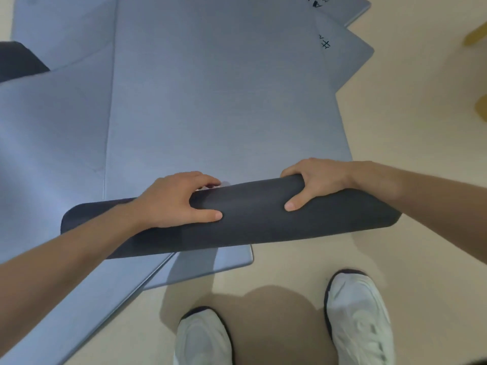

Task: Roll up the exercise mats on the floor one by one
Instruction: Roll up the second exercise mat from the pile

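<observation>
A person's left hand (pixel 179 198) and right hand (pixel 316 183) each grasp the dark roll (pixel 253 219) begun at the near end of the top blue-grey mat (pixel 224 101), fingers (pixel 203 179) hooked over it, seemingly to keep it tight.

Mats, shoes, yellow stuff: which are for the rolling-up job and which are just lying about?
For the job: the blue mat with its dark roll, gripped by left hand and right hand; the other blue mats under it.
Just there: white shoes, yellow things at the right edge, dark thing at the far left.
</observation>
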`<state>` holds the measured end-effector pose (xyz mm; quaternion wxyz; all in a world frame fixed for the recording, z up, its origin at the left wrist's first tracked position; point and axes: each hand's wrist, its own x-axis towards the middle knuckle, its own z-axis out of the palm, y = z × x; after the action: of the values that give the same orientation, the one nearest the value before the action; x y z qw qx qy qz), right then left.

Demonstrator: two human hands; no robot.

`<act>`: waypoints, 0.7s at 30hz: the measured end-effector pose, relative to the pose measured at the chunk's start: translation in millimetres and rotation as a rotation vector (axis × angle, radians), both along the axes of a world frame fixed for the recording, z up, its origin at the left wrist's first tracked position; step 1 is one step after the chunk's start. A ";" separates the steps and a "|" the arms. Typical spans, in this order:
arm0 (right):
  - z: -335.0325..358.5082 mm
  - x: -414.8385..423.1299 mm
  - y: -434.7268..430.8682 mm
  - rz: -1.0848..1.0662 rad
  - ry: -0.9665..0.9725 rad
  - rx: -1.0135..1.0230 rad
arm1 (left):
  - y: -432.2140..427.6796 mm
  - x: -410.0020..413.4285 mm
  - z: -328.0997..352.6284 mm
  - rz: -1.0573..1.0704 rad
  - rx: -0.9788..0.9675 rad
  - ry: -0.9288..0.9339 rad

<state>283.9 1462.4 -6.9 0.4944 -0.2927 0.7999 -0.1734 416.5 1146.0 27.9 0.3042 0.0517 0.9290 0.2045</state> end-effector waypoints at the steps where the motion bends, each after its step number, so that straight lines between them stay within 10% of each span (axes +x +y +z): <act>1: -0.5 -2.8 -0.6 -0.017 -0.026 0.003 | 5.6 9.2 2.5 -0.005 0.003 0.115; 5: -4.6 -9.4 -0.1 -0.031 0.009 0.022 | 40.5 55.2 -6.2 -0.052 -0.102 0.425; 12: -3.0 -12.6 -3.2 0.013 0.362 0.103 | 34.9 40.1 -41.3 -0.251 -0.394 0.444; 21: -5.9 56.5 -8.7 0.044 1.060 -0.174 | 3.2 -54.2 -13.4 -0.092 -0.089 0.053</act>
<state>340.4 1453.7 -12.8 0.0000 -0.3967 0.9162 -0.0569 362.3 1149.3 14.5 0.2906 0.0860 0.9415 0.1474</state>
